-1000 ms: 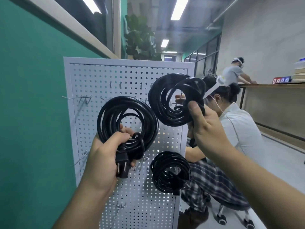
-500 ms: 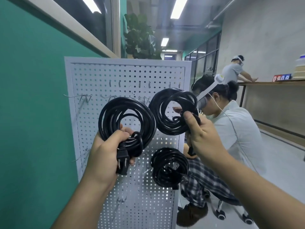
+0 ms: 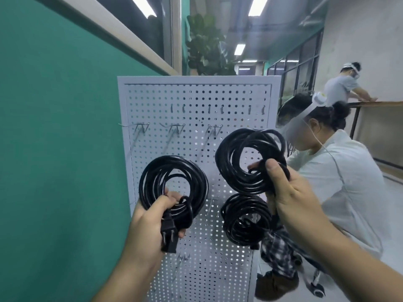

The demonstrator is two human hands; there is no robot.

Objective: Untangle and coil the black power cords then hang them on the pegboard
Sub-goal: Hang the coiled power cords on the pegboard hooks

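Black coil gripped in left hand, second coil clamped in right hand, both before pegboard. Third coil already hung below. Free hooks just above both; right hand nearer, likely first.

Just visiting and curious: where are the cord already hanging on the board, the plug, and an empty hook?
hanging cord [image 3: 244,201], head view, upper arc of its coil.
plug [image 3: 168,225], head view, its black body.
empty hook [image 3: 142,125], head view, wire bracket at the board's upper left.

Left grip, right grip and forearms are bare.
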